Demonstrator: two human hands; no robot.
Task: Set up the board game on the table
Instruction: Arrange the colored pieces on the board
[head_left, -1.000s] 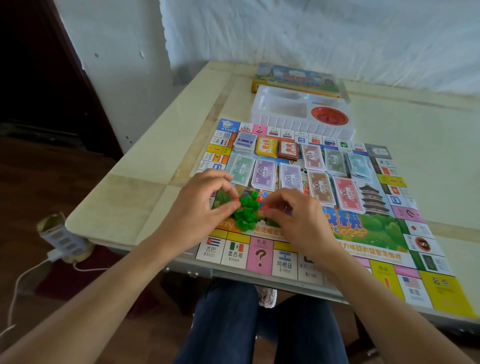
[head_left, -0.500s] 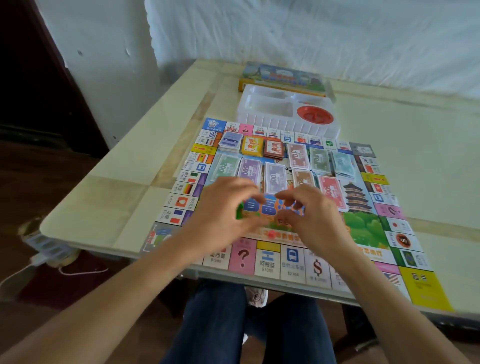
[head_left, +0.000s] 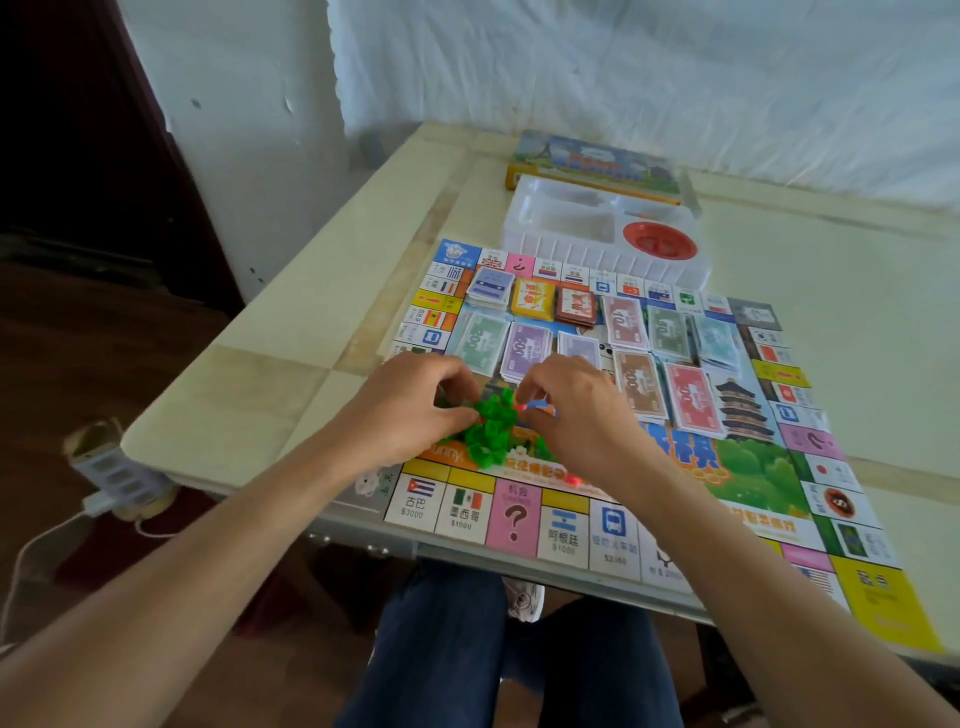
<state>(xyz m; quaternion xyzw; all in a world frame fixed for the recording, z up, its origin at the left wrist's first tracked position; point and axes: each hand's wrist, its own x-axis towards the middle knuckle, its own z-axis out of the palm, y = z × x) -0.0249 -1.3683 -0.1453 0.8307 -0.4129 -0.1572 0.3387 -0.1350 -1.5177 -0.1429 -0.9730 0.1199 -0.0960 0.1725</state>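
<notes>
1. A colourful square printed game board lies flat on the pale cream stone-topped desk. Its near edge reaches the desk's front edge.
2. A pile of small green plastic houses sits on the board's near-left inner field, between the two hands.
3. The left hand rests at the pile's left side. Its fingers are curled, and the thumb and fingertips grip some of the green houses.
4. The right hand meets the pile's upper right edge. Thumb and forefinger are drawn together just beside a small red plastic piece. Whether they grasp anything cannot be told.
5. Stacks of pastel paper banknotes lie in rows across the board's middle. Three small card decks lie just beyond them, nearer the far left corner.
6. A white plastic compartment tray stands at the board's far edge. A round red disc lies in its right compartment. A flat printed game box lies directly behind the tray.
7. Below the desk are the person's knees in dark blue jeans. A white power strip lies on the floor at left.
</notes>
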